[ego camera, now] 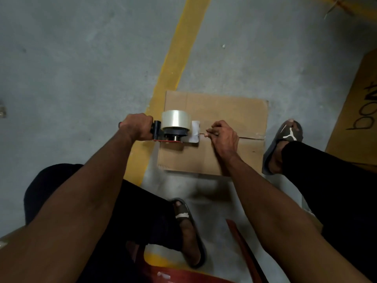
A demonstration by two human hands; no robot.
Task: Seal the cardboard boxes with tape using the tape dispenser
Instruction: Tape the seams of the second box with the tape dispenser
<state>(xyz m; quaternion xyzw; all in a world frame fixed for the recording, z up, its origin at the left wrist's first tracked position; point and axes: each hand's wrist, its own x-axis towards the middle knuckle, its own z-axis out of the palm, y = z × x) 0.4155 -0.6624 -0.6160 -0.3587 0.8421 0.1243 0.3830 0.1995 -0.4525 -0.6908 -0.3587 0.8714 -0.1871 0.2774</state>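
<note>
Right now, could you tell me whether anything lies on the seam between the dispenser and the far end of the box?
Yes: the right hand rests on the seam, just ahead of the dispenser held by the left hand. Beyond it, the seam looks bare to the edge of the box.

Setting: warehouse or packing area.
Bare grey concrete floor (81, 58), painted yellow floor line (179, 50), flattened cardboard sheet (355, 111) alongside.
</note>
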